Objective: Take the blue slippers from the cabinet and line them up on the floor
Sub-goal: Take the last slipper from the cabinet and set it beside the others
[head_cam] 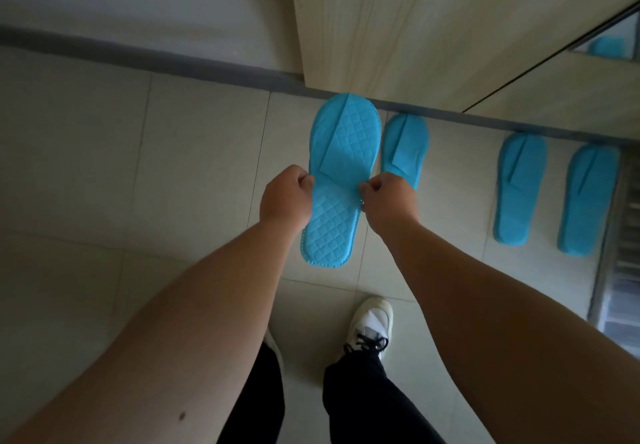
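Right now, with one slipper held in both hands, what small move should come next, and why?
Probably lower the held slipper to the floor just left of the nearest slipper. Left hand and right hand pinch its sides; three slippers already lie in a row by the cabinet, toes toward it.

Home entryway: tiled floor, wooden cabinet, mirror.

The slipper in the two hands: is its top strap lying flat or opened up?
Flat. The held slipper shows its strap folded flat against the quilted sole, with no opening for a foot.
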